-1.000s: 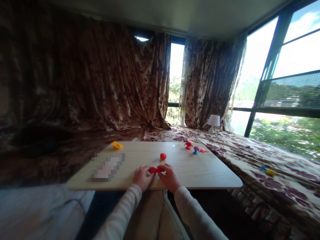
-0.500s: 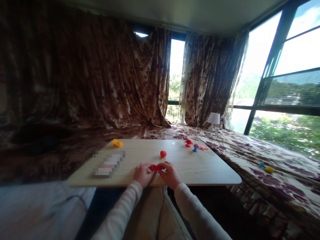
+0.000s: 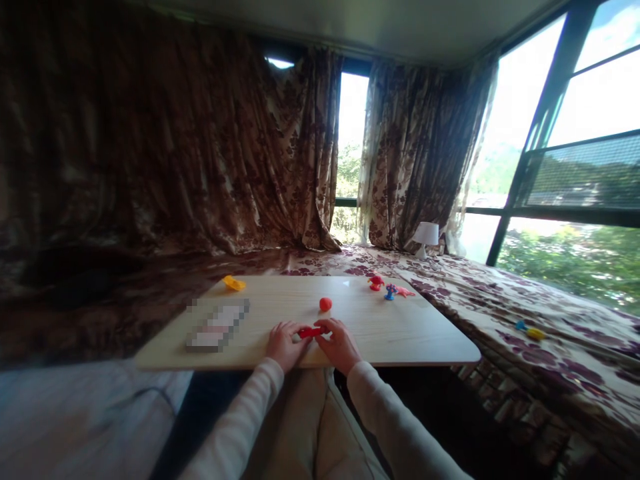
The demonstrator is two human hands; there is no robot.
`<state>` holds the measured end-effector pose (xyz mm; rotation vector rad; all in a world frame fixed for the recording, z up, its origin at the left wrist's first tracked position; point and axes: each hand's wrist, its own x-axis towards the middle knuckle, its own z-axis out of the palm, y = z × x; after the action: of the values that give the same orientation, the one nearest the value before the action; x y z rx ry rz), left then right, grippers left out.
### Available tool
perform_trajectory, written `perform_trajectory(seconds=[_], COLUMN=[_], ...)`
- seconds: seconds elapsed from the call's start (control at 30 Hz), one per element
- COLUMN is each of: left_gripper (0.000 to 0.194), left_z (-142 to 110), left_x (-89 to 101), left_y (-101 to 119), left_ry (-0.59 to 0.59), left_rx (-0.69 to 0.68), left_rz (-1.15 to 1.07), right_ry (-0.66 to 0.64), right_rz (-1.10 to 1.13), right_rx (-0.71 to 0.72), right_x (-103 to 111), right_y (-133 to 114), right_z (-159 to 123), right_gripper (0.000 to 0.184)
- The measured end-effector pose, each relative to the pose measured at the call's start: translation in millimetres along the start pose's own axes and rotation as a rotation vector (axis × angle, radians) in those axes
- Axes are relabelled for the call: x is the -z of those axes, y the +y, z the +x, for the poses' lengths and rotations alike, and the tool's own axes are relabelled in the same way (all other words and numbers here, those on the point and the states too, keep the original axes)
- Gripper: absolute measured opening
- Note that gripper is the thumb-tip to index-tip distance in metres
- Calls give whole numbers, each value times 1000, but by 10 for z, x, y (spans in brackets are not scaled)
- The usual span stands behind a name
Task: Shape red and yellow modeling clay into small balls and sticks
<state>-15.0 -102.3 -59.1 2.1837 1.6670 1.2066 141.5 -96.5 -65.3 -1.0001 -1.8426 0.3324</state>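
Your left hand (image 3: 285, 345) and right hand (image 3: 339, 345) pinch the 2 ends of the red piece (image 3: 311, 332), its long axis running crosswise between them near the front of the table (image 3: 400, 340), neither hand nearer

A home room, shown by floral curtains (image 3: 300, 167) and a lamp (image 3: 426, 233).

The red piece (image 3: 311, 332) looks plastic, the table (image 3: 405, 337) smooth wood.
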Motion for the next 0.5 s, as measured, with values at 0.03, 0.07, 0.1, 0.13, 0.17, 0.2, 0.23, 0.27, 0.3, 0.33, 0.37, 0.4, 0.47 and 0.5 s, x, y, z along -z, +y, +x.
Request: perform_trajectory(seconds=[0.03, 0.07, 0.1, 0.13, 0.17, 0.2, 0.23, 0.27, 0.3, 0.33, 0.37, 0.4, 0.47, 0.5], left_gripper=[16, 16, 17, 18, 19, 19, 19, 18, 16, 15, 15, 14, 14, 14], left_z=[0, -1, -2, -3, -4, -5, -6, -6, -7, -7, -7, -7, -8, -8], left_x=[-2, -4, -6, -7, -8, -9, -8, -7, -5, -3, -1, 2, 4, 4], left_y=[-1, -2, -2, -3, -4, -5, -7, -9, -10, -10, -9, -7, -1, 2], left_ry=[-1, -1, 1, 6, 11, 17, 20, 21, 22, 23, 25, 25, 25, 25], left_rx=[1, 3, 8, 15, 21, 23, 19, 11, 1, -7, -10, -11, -6, 0], left_rz=[2, 4, 5, 6, 5, 4, 1, -2, -4, -6, -7, -9, -12, -12], right_ry=[-5, -12, -19, -22, -19, -14, -9, -3, 1, 3, 3, 2, -7, -8], right_rz=[-3, -7, -10, -12, -15, -17, -18, -19, -18, -15, -12, -8, -4, -4], right_rx=[4, 6, 7, 5, 1, -4, -8, -10, -8, -5, -2, 1, 5, 3], right_x=[3, 6, 8, 9, 9, 8, 6, 4, 1, -1, -2, -4, -4, -4], right_y=[-3, -5, -6, -5, -2, 1, 5, 9, 13, 15, 16, 16, 16, 17], right_z=[0, 1, 1, 1, 0, 0, -1, -2, -2, -2, -3, -2, -2, -3], right_gripper=[20, 19, 18, 17, 17, 17, 17, 17, 17, 19, 21, 23, 22, 20])
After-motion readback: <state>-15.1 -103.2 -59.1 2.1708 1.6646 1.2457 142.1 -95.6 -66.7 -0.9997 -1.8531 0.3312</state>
